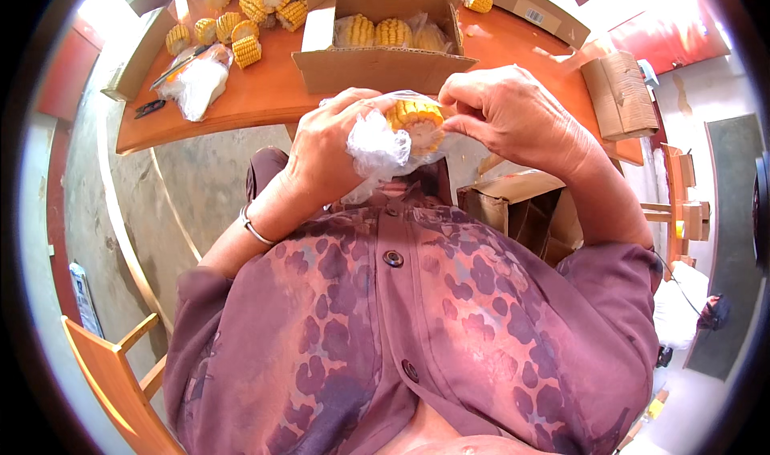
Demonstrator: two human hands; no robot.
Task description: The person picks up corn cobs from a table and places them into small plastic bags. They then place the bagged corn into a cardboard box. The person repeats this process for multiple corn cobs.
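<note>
In front of my chest, a cut piece of corn cob sits inside a clear plastic bag, its round cut end facing me. My left hand grips the bag on the left, with crumpled plastic bunched by the fingers. On the other side, my right hand pinches the bag's film between thumb and fingers, close beside the corn. Just beyond both hands, an open cardboard box on the table holds bagged corn pieces.
Loose corn pieces pile at the back of the orange table. At left lie plastic bags and a dark small tool. A carton stands at right; an open box sits below the table. A wooden chair is lower left.
</note>
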